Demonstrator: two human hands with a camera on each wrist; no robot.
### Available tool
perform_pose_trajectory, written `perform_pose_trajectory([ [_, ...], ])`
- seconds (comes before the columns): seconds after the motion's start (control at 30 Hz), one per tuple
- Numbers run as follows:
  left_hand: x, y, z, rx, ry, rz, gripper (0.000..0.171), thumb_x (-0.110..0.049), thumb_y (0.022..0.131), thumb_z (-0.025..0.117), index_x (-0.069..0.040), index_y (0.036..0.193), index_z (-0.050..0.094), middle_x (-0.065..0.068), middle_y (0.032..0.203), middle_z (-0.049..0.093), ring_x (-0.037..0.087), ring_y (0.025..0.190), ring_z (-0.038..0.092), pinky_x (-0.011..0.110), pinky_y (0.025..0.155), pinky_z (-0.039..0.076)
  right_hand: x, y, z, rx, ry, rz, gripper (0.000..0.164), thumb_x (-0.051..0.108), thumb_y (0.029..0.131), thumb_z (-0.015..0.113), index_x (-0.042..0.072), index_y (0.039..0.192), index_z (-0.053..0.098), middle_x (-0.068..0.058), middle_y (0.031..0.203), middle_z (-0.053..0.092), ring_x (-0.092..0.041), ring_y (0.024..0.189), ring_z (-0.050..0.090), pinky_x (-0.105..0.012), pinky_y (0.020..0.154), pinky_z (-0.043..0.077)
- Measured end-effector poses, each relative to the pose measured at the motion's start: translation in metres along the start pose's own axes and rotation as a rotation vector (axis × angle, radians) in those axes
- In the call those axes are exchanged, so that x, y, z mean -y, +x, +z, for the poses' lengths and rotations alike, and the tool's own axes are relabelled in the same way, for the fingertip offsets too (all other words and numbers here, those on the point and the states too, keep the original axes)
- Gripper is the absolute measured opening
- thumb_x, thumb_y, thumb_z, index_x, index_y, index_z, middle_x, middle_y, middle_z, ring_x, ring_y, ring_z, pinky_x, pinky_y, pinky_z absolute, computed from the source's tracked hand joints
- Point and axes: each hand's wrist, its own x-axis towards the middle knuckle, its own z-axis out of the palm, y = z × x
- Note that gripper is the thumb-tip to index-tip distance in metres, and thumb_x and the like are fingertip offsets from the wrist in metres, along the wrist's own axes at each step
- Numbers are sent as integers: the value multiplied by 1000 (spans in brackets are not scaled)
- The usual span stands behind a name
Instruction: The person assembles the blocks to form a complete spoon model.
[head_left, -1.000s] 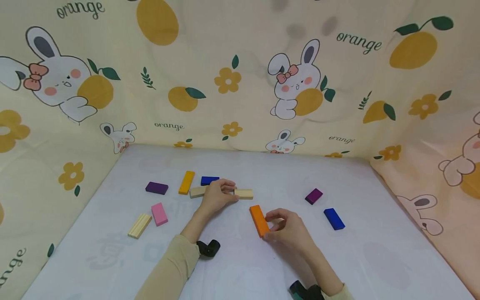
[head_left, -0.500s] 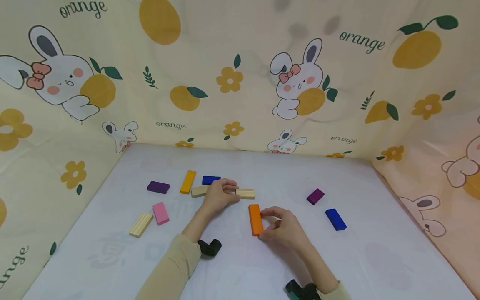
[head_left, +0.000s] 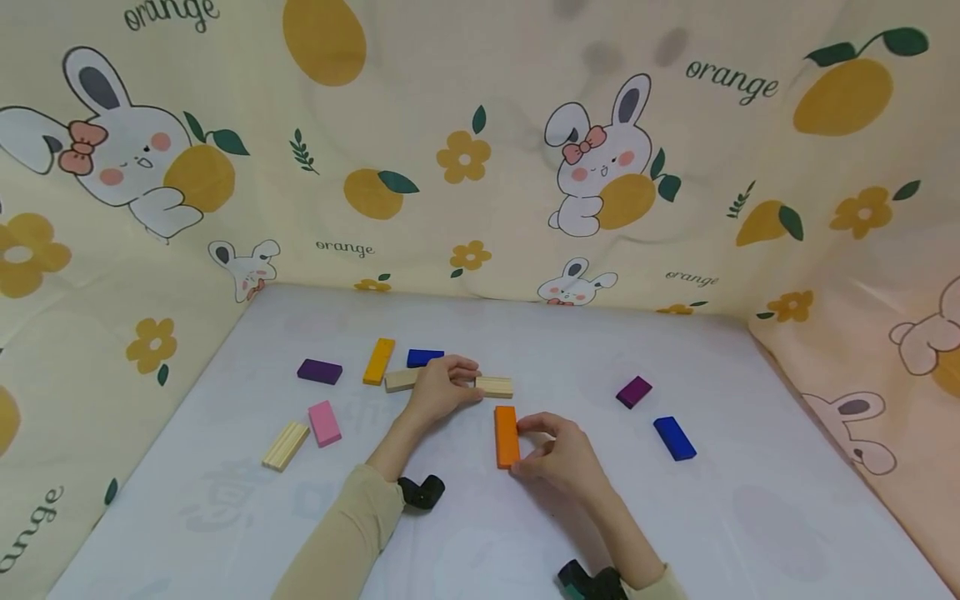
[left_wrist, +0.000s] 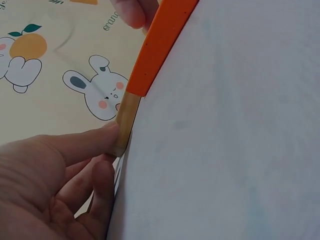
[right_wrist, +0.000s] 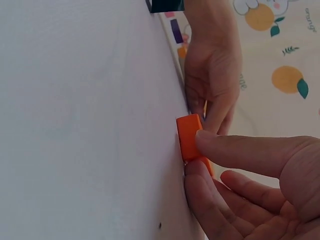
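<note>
My left hand (head_left: pixel 444 390) holds the left end of a plain wooden block (head_left: pixel 495 387), its fingertips at the block's end in the left wrist view. Nearer to me, my right hand (head_left: pixel 561 454) pinches an orange block (head_left: pixel 506 437) from its right side, thumb at the near end and a finger toward the far end. The orange block lies lengthwise away from me, just in front of the wooden block, and overlaps it in the left wrist view. Another wooden block (head_left: pixel 401 381) is partly hidden behind my left hand, beside a blue block (head_left: pixel 424 358).
Left on the white table (head_left: pixel 450 542) lie a yellow block (head_left: pixel 378 362), a purple block (head_left: pixel 319 372), a pink block (head_left: pixel 325 423) and a grooved wooden block (head_left: pixel 286 446). Off to the right are a dark magenta block (head_left: pixel 633 392) and a blue block (head_left: pixel 674 438). A printed cloth (head_left: pixel 510 208) rises behind.
The orange block has slid left and turned from slanted to nearly straight, moved by my right hand. My left hand stays at the wooden block.
</note>
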Motion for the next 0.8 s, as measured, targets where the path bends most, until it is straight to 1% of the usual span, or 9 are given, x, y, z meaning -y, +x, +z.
perform_pose_trajectory([
  [0.27,-2,-1,-3,52,8,9,40,-12,79,84,-6,115,68,1,102,72,18,87,62,32,82,53,3,-1,2,4,-10,12,51,4,70,89,10,116,68,-4,119,65,-18,73,58,-31,71,53],
  [0.5,-9,-5,-5,102,32,2,39,-13,78,85,-6,113,69,1,100,71,20,87,58,31,82,51,3,-1,2,6,-5,8,50,3,70,88,9,115,69,-4,117,66,-18,72,58,-32,71,52],
  [0.8,-9,-8,-6,113,31,11,39,-13,79,84,-6,114,68,0,100,71,20,89,58,32,84,51,3,-1,5,11,19,-7,44,3,75,85,7,115,67,-7,117,65,-19,68,57,-30,67,54],
])
